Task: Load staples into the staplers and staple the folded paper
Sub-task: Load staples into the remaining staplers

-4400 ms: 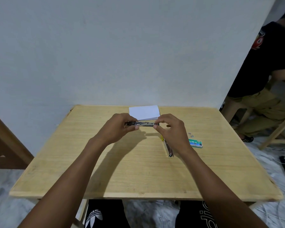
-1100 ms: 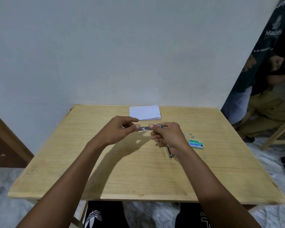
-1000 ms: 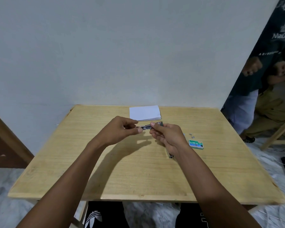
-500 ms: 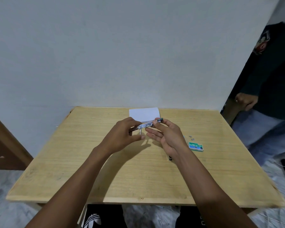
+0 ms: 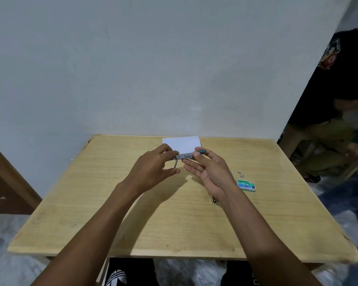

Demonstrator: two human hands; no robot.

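We are looking at a pale plaster wall (image 5: 153, 69) filling the room behind a light wooden counter (image 5: 132, 213) set against it. At the right edge, a person in a black shirt (image 5: 339, 79) is sitting. The folded paper (image 5: 181, 143) is lying at the counter's far edge by the wall. Our left hand (image 5: 153, 169) is pinching one end of a small metal stapler (image 5: 186, 156) above the counter, with a thin rod hanging from it. Our right hand (image 5: 211, 168) is lying mostly open, palm up, fingertips touching the stapler's green end. A green staple box (image 5: 246, 185) is resting right of that hand, loose staples (image 5: 241, 174) just beyond it.
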